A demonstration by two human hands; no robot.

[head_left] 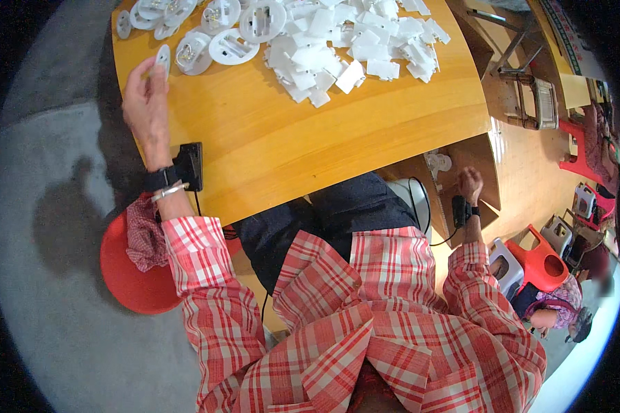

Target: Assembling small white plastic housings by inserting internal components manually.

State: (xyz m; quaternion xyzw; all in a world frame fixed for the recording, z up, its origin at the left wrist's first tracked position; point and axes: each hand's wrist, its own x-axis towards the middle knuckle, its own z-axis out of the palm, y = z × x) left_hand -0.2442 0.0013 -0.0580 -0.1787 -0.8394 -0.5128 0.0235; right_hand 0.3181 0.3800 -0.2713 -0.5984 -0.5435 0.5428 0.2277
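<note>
My left hand (147,110) is at the left edge of the wooden table (269,144), its fingers pinched on a small white plastic disc (163,57). Just right of it lie several round white plastic housings (234,47) with small metal parts inside. My right hand (470,186) is low on the right, over an open cardboard box (486,162). Its fingers are curled, and whether anything is in them is hidden. White round pieces (438,162) show in the box beside that hand.
A large heap of white rectangular plastic pieces (351,41) covers the table's far middle. A red tub or stool (127,275) with checked cloth (147,237) stands at the left. Plastic stools (541,258) and a seated person (561,303) are at the right. Cables hang from both wrist devices.
</note>
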